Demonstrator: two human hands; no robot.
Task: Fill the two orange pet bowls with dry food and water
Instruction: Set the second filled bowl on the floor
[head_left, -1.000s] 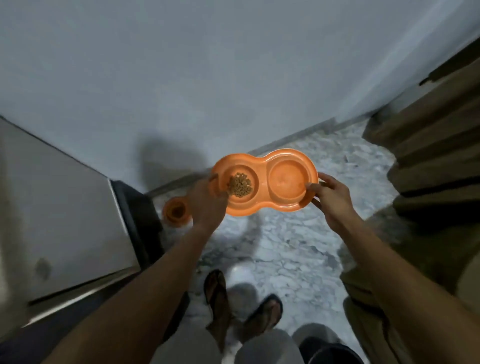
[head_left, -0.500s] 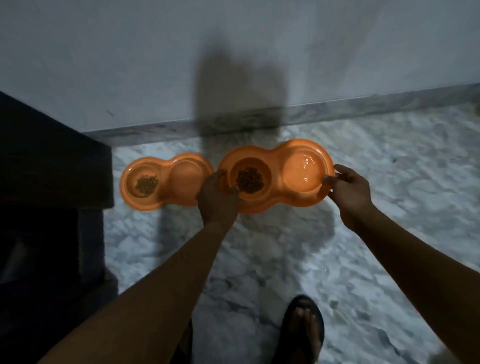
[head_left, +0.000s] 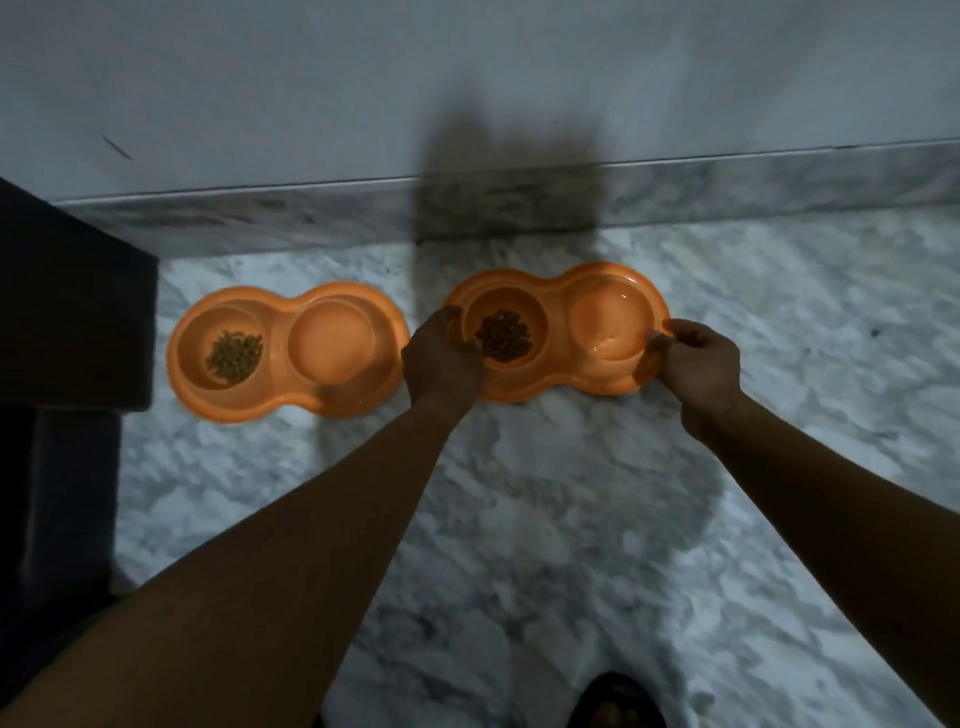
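Note:
Two orange double pet bowls lie side by side on the marble floor near the wall. The left bowl (head_left: 280, 402) holds brown dry food (head_left: 234, 357) in its left cup; its right cup looks filled with clear water. The right bowl (head_left: 558, 306) has dry food (head_left: 504, 335) in its left cup and water (head_left: 605, 325) in its right cup. My left hand (head_left: 441, 358) grips the right bowl's left rim. My right hand (head_left: 696, 358) pinches its right rim. The bowl sits at or just above the floor.
A dark piece of furniture (head_left: 67, 322) stands at the left, close to the left bowl. The wall's marble skirting (head_left: 727, 187) runs just behind both bowls. A sandalled foot (head_left: 618, 701) shows at the bottom edge.
I have bent down and lowered the right bowl from waist height toward the floor, beside the left bowl. Both hands keep their hold on its rims.

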